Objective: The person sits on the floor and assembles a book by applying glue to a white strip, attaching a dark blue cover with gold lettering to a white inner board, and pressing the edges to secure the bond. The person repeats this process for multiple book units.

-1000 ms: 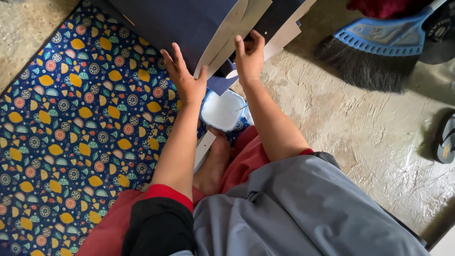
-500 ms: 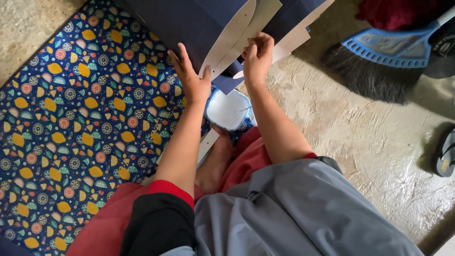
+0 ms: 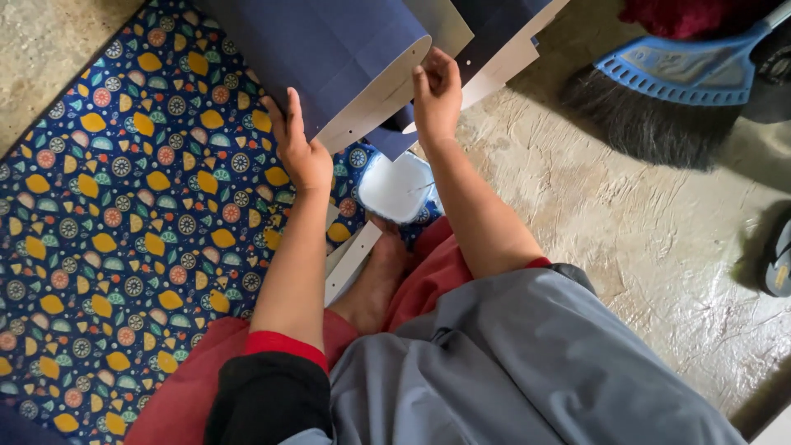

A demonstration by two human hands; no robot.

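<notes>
A large navy blue card sheet [image 3: 329, 49], white on its underside, is folded over on the patterned mat [image 3: 124, 206]. My left hand [image 3: 298, 148] presses flat against the folded flap's lower left edge, fingers spread. My right hand [image 3: 437, 95] pinches the flap's white edge near its right end. A second navy sheet [image 3: 503, 41] lies under it, to the right. Below my hands stands a small white bowl of white liquid [image 3: 395, 188], beside my bare foot [image 3: 381, 272].
A blue-headed broom with dark bristles [image 3: 651, 107] lies on the concrete floor [image 3: 643, 239] at upper right. A dark sandal [image 3: 774, 259] sits at the right edge. A white card strip [image 3: 350, 264] lies beside my foot.
The navy sheet has folded further over toward me. Both hands have shifted slightly up along the flap's edge, still on it.
</notes>
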